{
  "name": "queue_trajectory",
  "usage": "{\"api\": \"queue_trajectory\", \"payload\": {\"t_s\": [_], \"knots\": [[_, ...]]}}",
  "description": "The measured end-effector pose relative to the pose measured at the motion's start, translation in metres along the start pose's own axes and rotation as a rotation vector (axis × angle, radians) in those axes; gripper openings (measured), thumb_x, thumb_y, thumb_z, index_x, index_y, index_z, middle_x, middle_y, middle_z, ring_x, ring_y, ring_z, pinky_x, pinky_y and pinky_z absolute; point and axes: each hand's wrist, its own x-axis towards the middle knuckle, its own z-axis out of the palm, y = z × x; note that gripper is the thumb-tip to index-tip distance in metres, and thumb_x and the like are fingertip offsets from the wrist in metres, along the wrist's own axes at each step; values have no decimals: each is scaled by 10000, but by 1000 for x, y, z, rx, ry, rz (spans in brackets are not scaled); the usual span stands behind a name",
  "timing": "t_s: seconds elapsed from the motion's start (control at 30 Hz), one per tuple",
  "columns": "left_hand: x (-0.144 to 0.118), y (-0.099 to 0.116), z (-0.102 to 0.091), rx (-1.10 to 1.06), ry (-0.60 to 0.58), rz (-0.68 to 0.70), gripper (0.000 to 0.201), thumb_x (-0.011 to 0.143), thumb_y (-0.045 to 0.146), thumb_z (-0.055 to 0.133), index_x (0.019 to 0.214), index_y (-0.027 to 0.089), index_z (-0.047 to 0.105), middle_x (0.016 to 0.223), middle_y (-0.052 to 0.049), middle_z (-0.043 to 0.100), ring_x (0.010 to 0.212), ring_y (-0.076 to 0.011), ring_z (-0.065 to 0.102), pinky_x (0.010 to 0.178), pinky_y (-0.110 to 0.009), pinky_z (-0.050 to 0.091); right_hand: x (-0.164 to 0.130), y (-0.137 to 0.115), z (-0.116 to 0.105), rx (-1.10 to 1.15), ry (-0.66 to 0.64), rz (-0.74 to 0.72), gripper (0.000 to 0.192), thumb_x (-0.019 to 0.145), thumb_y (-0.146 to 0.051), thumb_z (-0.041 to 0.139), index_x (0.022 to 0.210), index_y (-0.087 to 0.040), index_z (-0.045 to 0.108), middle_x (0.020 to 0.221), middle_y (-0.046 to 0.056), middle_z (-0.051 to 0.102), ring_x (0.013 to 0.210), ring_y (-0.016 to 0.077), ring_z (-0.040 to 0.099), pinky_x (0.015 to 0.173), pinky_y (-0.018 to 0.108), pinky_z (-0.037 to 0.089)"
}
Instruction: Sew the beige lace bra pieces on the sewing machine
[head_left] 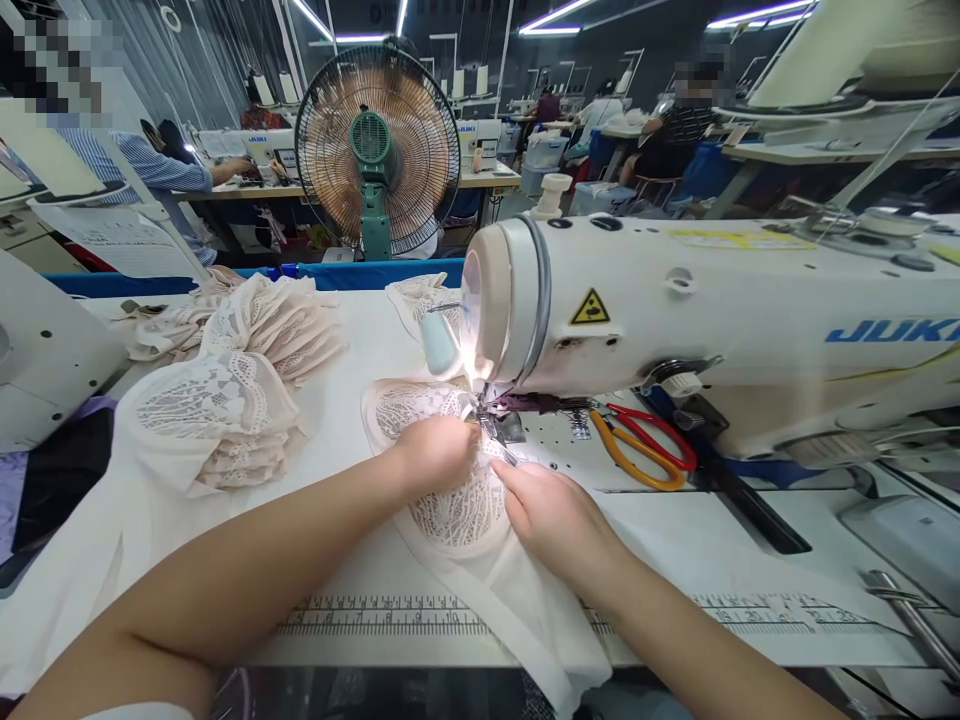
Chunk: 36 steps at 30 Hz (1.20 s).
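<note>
A cream lace bra (459,515) lies under the sewing head of a white JUKI machine (600,300), with one cup on each side of the lit needle area (480,398). My left hand (439,452) is closed on the lace right by the presser foot, its fingertips partly hidden. Just to the right and nearer me, my right hand (551,515) pinches the bra along its middle. A slim metal piece (502,445) shows beside the right fingertips; its kind is unclear. The bra's plain band (517,620) hangs over the table's front edge.
Stacked lace bras (225,400) lie at the left. Orange and red-handled scissors (645,450) rest right of the needle. A printed ruler (382,615) runs along the front edge. Behind the table stand a large fan (375,150) and people at other machines.
</note>
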Motion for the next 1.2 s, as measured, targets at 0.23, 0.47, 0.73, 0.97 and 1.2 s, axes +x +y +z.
{"api": "queue_trajectory", "payload": {"t_s": [0.23, 0.47, 0.73, 0.97, 1.2], "knots": [[11, -9, 2, -37, 15, -13, 343, 801, 153, 433, 1109, 194, 578, 950, -67, 666, 889, -234, 621, 728, -305, 494, 3, -8, -5, -42, -7, 38, 388, 791, -81, 424, 1126, -169, 601, 667, 28, 566, 596, 161, 496, 495, 259, 268], [11, -16, -1, -45, 26, 17, 286, 854, 215, 375, 947, 184, 643, 861, -69, 648, 754, -202, 607, 672, -295, 478, -10, -6, -12, -109, 54, 15, 309, 804, -92, 428, 1000, -209, 636, 626, 16, 556, 532, 152, 484, 445, 255, 226], [-39, -16, 2, 187, 111, 103, 794, 737, 660, 492, 1325, 134, 407, 1442, -186, 270, 1210, -370, 390, 945, -508, 368, -32, 10, -8, -49, -3, -106, 436, 731, -26, 472, 1081, -247, 609, 768, 18, 569, 635, 142, 518, 468, 216, 257], [-46, -21, -5, 217, -161, -63, 1125, 579, 728, 608, 1433, 126, 191, 1509, -134, -16, 1364, -402, 13, 1018, -653, 169, -26, 13, -2, -110, -33, -93, 486, 750, -63, 501, 1183, -271, 576, 751, 20, 564, 632, 148, 516, 471, 230, 249], [-31, -35, -13, 146, -167, -98, 1117, 579, 714, 619, 1439, 163, 168, 1516, -106, -25, 1358, -424, 17, 1017, -636, 218, -10, 9, -7, -119, -179, -3, 500, 837, -160, 427, 1316, -305, 451, 755, 21, 613, 673, 178, 556, 486, 261, 241]]}}
